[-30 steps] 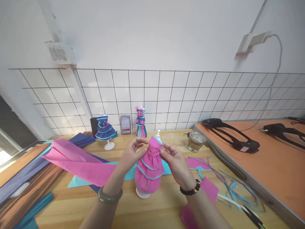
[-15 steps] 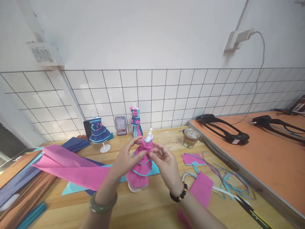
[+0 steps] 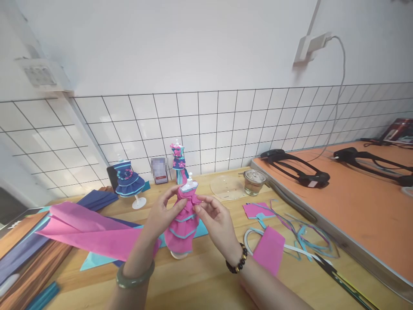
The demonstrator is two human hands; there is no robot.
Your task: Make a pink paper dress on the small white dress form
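A small white dress form [image 3: 189,186] wears a pink tiered dress [image 3: 182,232] with light-blue edging. It stands on the wooden table between my hands. My left hand [image 3: 167,212] wraps the bodice from the left, thumb across the front and fingers behind it. At the waist, the thumb and index finger of my right hand [image 3: 217,218] pinch a gathered pink fabric piece [image 3: 194,199], which looks like a bow. Its far side is hidden by my fingertips. Pink fabric strips [image 3: 93,230] lie left of the dress, over blue and turquoise cloth.
Behind stand a navy dress on a form [image 3: 129,181], a phone [image 3: 159,170] and a second decorated form [image 3: 179,162]. To the right are a clear plate [image 3: 226,188], a glass cup [image 3: 254,182], pink scraps [image 3: 269,249], tangled ribbons [image 3: 306,239] and a dark long-handled tool [image 3: 342,280].
The camera view has swung slightly, shifting the scene left. The dress form has turned a little, showing more of the waist piece. Both hands stay at the bodice and waist.
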